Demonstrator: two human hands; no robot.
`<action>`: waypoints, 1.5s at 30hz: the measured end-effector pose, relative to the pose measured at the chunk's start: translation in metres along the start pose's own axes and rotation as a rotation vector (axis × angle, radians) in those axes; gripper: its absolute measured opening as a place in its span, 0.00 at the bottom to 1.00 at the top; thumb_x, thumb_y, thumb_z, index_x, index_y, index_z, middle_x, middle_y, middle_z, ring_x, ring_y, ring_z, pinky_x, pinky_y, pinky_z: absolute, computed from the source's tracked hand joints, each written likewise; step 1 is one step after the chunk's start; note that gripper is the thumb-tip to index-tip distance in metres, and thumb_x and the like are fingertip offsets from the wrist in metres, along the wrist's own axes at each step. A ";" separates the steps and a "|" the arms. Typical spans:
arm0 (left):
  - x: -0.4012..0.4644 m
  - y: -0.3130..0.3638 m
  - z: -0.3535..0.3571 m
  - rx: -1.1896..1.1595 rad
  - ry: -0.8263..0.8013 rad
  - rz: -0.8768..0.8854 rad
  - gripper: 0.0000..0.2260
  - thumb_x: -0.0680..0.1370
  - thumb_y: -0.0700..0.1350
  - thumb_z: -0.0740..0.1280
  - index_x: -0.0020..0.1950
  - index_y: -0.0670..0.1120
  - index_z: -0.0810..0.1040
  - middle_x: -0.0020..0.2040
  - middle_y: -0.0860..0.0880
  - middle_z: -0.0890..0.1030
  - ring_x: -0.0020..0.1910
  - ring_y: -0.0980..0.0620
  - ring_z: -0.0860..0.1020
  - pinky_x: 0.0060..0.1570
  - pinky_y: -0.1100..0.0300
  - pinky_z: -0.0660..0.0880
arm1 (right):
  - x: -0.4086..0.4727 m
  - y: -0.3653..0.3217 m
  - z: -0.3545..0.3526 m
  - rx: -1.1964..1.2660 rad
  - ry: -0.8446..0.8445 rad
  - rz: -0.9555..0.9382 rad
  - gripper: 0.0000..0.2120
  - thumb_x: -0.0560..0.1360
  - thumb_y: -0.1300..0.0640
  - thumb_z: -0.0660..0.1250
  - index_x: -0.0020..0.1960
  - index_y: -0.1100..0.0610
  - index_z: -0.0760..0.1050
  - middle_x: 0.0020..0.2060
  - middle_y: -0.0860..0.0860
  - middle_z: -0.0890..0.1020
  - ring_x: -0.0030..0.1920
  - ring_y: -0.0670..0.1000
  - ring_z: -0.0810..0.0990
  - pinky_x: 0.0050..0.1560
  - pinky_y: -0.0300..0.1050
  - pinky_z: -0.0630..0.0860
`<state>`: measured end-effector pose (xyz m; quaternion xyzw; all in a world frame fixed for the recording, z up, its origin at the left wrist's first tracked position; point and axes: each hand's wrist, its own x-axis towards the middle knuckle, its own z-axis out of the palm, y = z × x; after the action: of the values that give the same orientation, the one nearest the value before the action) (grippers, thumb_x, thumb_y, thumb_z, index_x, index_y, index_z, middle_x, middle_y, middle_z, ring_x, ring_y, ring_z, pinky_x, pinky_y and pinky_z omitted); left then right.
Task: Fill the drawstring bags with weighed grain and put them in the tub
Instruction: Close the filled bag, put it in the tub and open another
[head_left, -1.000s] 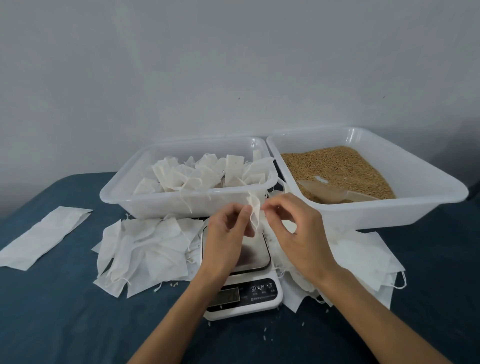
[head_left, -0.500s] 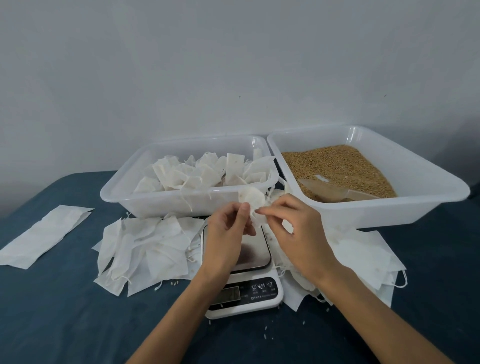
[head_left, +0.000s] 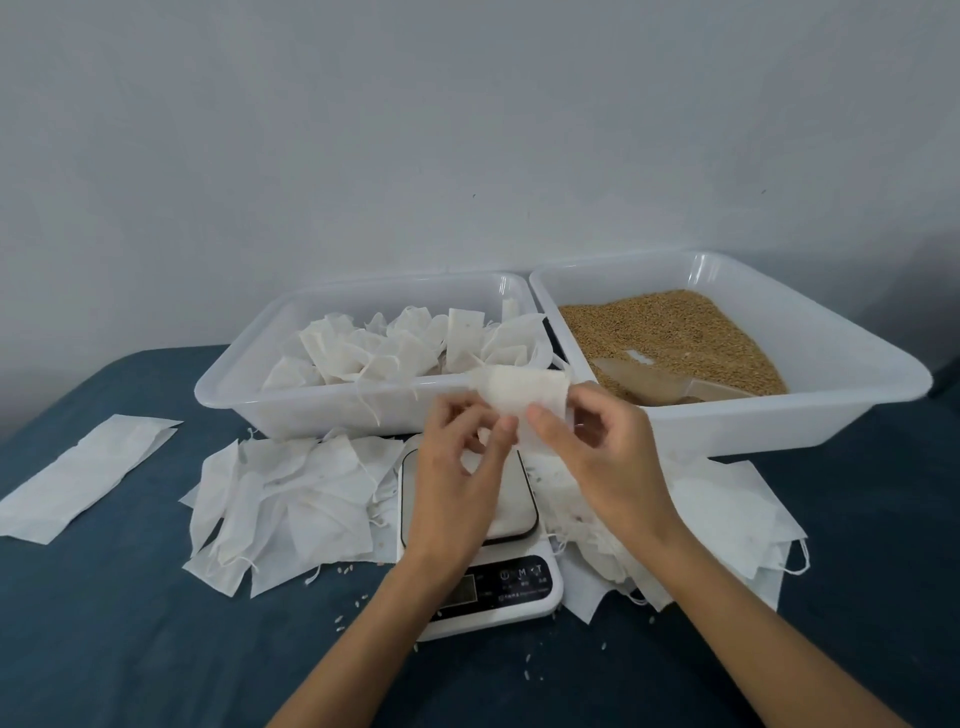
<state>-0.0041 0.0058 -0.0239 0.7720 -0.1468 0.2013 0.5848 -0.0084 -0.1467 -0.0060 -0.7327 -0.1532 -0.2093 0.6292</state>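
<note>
A small white drawstring bag (head_left: 511, 389) is held above the kitchen scale (head_left: 511, 587), spread flat between both hands. My left hand (head_left: 457, 483) pinches its lower left edge and my right hand (head_left: 602, 457) pinches its right edge. Behind them stands a white tub (head_left: 249, 400) holding several filled bags (head_left: 395, 343). To its right, a second white tub (head_left: 810, 374) holds brown grain (head_left: 670, 322) with a clear scoop (head_left: 670, 382) lying in it.
Piles of flat empty bags lie left (head_left: 291, 499) and right (head_left: 727, 519) of the scale on the dark blue cloth (head_left: 130, 623). A long white sheet (head_left: 83, 478) lies at the far left. Loose grains (head_left: 343, 618) are scattered near the scale.
The bag, bunched between my fingertips a second ago, is now opened out wide and flat between both hands. My hands have spread slightly apart.
</note>
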 end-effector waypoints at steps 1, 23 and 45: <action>0.002 0.000 -0.003 0.002 0.051 -0.022 0.12 0.81 0.54 0.67 0.46 0.47 0.82 0.60 0.53 0.76 0.56 0.55 0.79 0.54 0.64 0.76 | 0.001 0.000 -0.003 0.049 0.014 0.034 0.03 0.78 0.51 0.72 0.49 0.48 0.84 0.44 0.46 0.86 0.45 0.48 0.85 0.46 0.44 0.81; 0.010 -0.005 -0.012 -0.440 -0.002 -0.224 0.08 0.80 0.36 0.72 0.58 0.44 0.84 0.48 0.46 0.87 0.49 0.53 0.85 0.50 0.62 0.81 | 0.004 0.007 -0.010 -0.019 -0.009 0.004 0.15 0.81 0.47 0.68 0.44 0.57 0.78 0.32 0.52 0.80 0.22 0.56 0.77 0.23 0.45 0.67; -0.002 0.003 -0.004 0.004 -0.194 0.001 0.19 0.77 0.40 0.74 0.65 0.55 0.76 0.56 0.62 0.83 0.57 0.61 0.79 0.54 0.72 0.71 | 0.040 -0.037 -0.016 -0.404 -0.542 -0.021 0.28 0.80 0.35 0.60 0.41 0.59 0.79 0.23 0.57 0.74 0.22 0.47 0.80 0.28 0.44 0.69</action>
<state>-0.0084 0.0091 -0.0214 0.7891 -0.2027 0.1261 0.5660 0.0063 -0.1581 0.0477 -0.8699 -0.2780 -0.0392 0.4055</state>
